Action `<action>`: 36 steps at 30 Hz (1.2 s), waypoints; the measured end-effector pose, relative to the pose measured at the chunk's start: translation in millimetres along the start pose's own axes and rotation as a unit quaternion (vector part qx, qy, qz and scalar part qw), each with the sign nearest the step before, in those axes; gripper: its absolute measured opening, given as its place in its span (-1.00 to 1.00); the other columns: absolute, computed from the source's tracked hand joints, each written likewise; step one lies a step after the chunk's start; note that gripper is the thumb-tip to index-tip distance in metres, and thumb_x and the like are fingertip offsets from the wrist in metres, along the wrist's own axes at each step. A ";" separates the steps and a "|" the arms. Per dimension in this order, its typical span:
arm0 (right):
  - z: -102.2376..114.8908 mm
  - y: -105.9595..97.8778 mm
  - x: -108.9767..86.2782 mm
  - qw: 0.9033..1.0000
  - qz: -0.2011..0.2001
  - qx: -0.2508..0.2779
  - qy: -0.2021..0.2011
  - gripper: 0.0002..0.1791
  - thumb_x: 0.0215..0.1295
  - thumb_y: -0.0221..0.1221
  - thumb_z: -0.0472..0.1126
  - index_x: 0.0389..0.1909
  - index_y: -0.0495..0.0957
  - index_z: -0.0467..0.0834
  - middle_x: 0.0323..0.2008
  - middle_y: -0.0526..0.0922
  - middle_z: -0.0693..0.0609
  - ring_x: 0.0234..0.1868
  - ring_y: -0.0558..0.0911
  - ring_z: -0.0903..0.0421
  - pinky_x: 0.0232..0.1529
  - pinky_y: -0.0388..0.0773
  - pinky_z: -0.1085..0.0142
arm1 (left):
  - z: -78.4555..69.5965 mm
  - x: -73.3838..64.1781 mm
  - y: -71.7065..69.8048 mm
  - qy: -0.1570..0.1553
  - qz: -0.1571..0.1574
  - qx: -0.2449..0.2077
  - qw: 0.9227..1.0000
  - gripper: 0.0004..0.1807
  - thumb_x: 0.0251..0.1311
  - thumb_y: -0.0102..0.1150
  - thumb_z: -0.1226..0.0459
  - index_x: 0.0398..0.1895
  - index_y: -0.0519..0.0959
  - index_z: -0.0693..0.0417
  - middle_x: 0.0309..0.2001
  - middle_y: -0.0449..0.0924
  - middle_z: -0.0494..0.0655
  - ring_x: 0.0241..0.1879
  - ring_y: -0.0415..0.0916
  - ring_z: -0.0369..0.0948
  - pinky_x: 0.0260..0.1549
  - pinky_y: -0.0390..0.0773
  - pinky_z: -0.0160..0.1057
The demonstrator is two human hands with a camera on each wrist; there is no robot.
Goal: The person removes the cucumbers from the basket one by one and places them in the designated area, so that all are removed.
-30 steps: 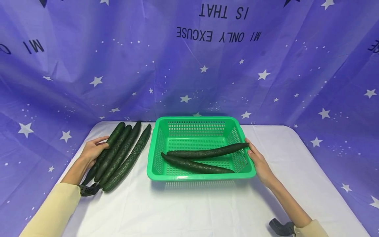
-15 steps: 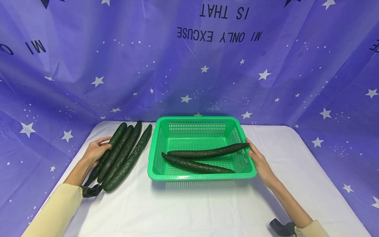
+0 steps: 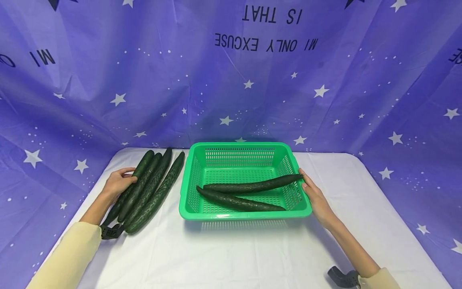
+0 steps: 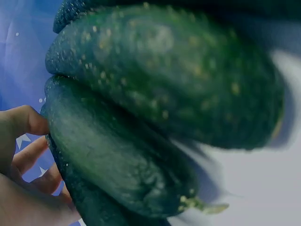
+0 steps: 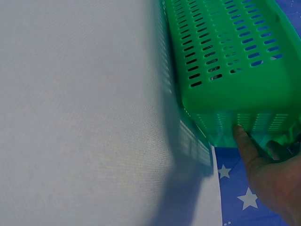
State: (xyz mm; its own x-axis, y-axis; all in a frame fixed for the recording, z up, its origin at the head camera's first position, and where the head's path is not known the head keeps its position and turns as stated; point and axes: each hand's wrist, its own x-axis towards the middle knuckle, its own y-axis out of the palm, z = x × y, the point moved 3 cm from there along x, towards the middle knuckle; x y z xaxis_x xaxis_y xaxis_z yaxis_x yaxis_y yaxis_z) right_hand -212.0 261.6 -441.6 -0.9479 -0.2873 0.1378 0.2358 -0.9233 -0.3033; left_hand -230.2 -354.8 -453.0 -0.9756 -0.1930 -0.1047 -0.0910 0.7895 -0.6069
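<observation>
Several long dark green cucumbers (image 3: 159, 192) lie side by side on the left of the table. My left hand (image 3: 117, 184) is at the outermost cucumber (image 3: 143, 162), thumb on its upper side and fingers round its left side. In the left wrist view the thumb and fingers (image 4: 30, 155) sit on either side of a cucumber (image 4: 113, 146). Two more cucumbers lie in a green plastic basket (image 3: 245, 216); the end of the rear cucumber (image 3: 252, 186) leans on the right rim. My right hand (image 3: 317, 200) holds that rim, a finger (image 5: 244, 141) pressing the outer end wall.
A white cloth (image 3: 231, 257) covers the table. Behind and on both sides hangs a purple-blue curtain (image 3: 202, 100) with stars and upside-down lettering. Black wrist mounts (image 3: 112, 232) sit on both forearms.
My left hand has shifted slightly right, its thumb coming further over the outermost cucumber, and the cucumbers beside it have moved a little. The right hand and basket stay put.
</observation>
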 end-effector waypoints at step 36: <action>-1.6 -0.6 0.0 1.000 0.003 0.000 -0.006 -0.38 0.65 -0.24 -0.06 0.61 -0.12 -0.06 0.59 -0.15 -0.04 0.55 -0.26 -0.06 0.41 -0.29 -0.22 | -123.4 -23.6 35.3 0.181 0.037 -0.066 0.980 -0.42 0.41 0.15 0.31 0.45 0.31 0.21 0.27 0.41 0.29 0.25 0.36 0.16 0.18 0.36 0.18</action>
State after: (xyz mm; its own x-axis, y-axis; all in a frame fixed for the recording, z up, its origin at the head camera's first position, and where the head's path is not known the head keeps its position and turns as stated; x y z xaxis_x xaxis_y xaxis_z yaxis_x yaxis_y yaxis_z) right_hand -212.4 262.6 -443.0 -0.9438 -0.2964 0.1463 0.2421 -0.9212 -0.3047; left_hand -235.0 -250.5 -374.7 -0.9852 0.0693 0.1569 -0.0183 0.8669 -0.4981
